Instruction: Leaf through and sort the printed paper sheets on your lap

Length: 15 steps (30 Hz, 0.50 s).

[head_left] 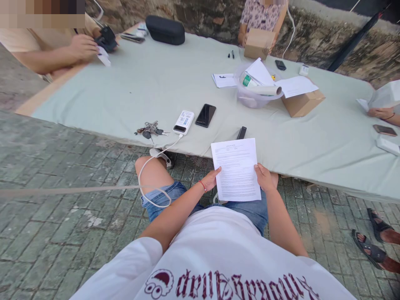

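Observation:
A printed sheet of paper [236,171] is held up above my lap, its upper end reaching over the table's near edge. My left hand [212,177] pinches its left side, thumb on the front, with a red string round the wrist. On the opposite side my right hand [263,176] grips the edge the same way, fingers hidden behind. Just beyond the paper's top lies a slim black object [241,132], partly covered. Farther left are a black smartphone [206,115], a white power bank [184,122] with a cable plugged in, and a bunch of keys [151,130].
On the pale green tablecloth [140,91] stand a plastic basin [250,100] of papers, a cardboard box [302,103] and a black case [165,30]. Three other people sit around the table. The white cable [142,175] loops past my left leg.

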{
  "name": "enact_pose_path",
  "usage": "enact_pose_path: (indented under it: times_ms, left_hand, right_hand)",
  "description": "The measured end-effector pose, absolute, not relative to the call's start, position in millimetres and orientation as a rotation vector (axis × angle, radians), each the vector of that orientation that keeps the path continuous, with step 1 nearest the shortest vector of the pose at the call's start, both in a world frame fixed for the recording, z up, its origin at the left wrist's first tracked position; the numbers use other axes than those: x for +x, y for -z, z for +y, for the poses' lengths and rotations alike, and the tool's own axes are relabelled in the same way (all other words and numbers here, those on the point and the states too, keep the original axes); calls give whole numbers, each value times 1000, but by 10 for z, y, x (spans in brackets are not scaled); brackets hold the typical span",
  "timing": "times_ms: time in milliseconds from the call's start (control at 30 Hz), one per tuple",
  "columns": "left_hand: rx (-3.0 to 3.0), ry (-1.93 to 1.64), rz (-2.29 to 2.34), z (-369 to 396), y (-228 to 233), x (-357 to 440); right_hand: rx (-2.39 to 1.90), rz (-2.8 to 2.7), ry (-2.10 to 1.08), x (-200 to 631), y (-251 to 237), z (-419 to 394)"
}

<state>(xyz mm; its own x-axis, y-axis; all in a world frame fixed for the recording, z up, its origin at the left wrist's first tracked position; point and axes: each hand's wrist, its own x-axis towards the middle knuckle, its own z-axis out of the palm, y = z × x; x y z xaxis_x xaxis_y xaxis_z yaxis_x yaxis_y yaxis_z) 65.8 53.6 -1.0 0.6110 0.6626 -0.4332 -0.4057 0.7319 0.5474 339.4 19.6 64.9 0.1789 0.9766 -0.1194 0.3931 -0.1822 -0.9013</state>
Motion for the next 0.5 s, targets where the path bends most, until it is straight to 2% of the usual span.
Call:
enact_pose_path:
  times_ms: [133,300,367,500]
  left_hand:
    - [506,-837,673,729,-195,621]
    - [709,-943,726,965,-619,735]
    - [876,-967,734,1085,-885,763]
    - [1214,-1010,665,1357,-1483,760]
  right_hand:
    - [-1671,-1356,-1069,3401,-735,156]
    - [-1525,-1143,-1301,3257,-793,216]
    - [-1478,-1105,-1250,3246,-911,313]
    - [-1337,-1152,-939,3364,-1293,600]
